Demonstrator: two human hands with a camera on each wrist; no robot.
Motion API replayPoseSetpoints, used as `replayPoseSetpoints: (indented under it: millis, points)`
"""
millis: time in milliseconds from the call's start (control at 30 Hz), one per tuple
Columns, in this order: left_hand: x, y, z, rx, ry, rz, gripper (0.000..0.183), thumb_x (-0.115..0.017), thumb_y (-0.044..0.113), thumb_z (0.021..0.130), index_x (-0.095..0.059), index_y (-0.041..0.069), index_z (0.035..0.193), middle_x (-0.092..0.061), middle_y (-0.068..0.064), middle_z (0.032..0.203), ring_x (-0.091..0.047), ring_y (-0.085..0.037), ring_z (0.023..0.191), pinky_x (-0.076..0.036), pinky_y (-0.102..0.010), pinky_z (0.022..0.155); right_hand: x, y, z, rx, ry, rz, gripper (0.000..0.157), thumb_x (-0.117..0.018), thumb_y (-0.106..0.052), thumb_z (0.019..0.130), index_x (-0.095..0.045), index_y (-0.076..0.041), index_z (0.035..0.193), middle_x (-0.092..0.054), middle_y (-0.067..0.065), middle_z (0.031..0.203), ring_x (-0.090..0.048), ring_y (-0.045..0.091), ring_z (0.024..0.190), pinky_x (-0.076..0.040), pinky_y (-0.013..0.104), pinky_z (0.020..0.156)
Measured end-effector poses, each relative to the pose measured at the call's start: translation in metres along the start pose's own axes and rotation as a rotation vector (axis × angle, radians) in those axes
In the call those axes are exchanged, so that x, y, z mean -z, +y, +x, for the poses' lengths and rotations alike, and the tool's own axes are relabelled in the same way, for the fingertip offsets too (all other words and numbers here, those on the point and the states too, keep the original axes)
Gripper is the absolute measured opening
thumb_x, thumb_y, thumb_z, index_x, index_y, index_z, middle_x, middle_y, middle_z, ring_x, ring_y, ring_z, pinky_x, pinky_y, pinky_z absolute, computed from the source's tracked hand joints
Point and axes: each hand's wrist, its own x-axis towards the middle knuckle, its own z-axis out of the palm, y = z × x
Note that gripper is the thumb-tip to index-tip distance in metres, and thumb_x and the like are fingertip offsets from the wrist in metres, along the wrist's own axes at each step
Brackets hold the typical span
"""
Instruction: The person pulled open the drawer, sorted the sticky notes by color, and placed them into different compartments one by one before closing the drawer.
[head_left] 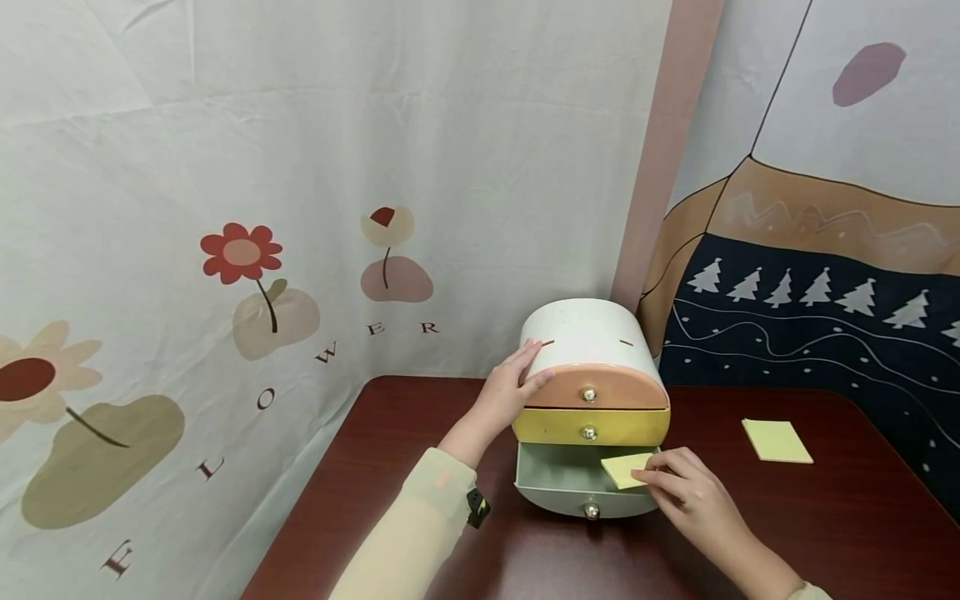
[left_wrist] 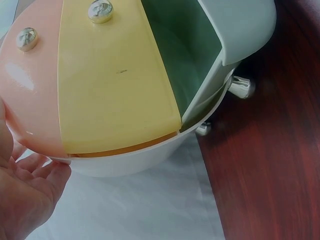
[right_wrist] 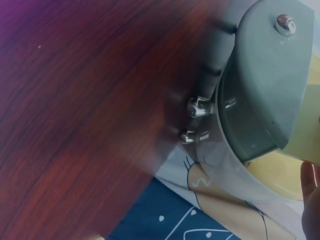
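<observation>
A small rounded drawer cabinet (head_left: 588,333) has a white top, with an orange drawer (head_left: 562,387) and a yellow drawer (head_left: 551,426) closed. Its green bottom drawer (head_left: 551,498) is pulled out. My left hand (head_left: 504,398) rests against the cabinet's upper left side, thumb near the orange front; in the left wrist view its fingertips (left_wrist: 59,172) touch the rim. Between thumb and fingers my right hand (head_left: 693,496) pinches a pad of yellow sticky notes (head_left: 622,469), tilted over the right part of the green drawer. Only a few right fingers show in the right wrist view.
Another yellow sticky note pad (head_left: 777,441) lies to the right on the dark red wooden table (head_left: 757,517). Printed curtains (head_left: 480,192) hang close behind the table and along its sides. Small metal feet (right_wrist: 199,107) hold up the cabinet.
</observation>
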Motion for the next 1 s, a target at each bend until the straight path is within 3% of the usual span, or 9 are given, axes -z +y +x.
replayPoseSetpoints:
  millis: [667, 1000]
  points:
    - [0.0013, 0.0023, -0.0018, 0.009, -0.014, -0.002, 0.065, -0.051, 0.050, 0.092, -0.035, 0.021, 0.148, -0.028, -0.001, 0.155, -0.028, -0.020, 0.142, -0.027, -0.041, 0.115, -0.0052, 0.0022, -0.0010, -0.072, -0.100, -0.011, 0.043, -0.038, -0.042, 0.099, -0.076, -0.022, 0.092, -0.060, -0.010, 0.091, -0.049, 0.005, 0.089, -0.041, 0.012, 0.074]
    - [0.0010, 0.0018, -0.0009, 0.009, -0.008, 0.003, 0.065, -0.052, 0.050, 0.092, -0.036, 0.021, 0.147, -0.029, -0.002, 0.155, -0.028, -0.020, 0.142, -0.027, -0.040, 0.115, -0.0072, 0.0037, -0.0013, -0.059, -0.120, -0.036, 0.045, -0.036, -0.043, 0.100, -0.075, -0.022, 0.094, -0.058, -0.010, 0.092, -0.048, 0.005, 0.088, -0.042, 0.015, 0.073]
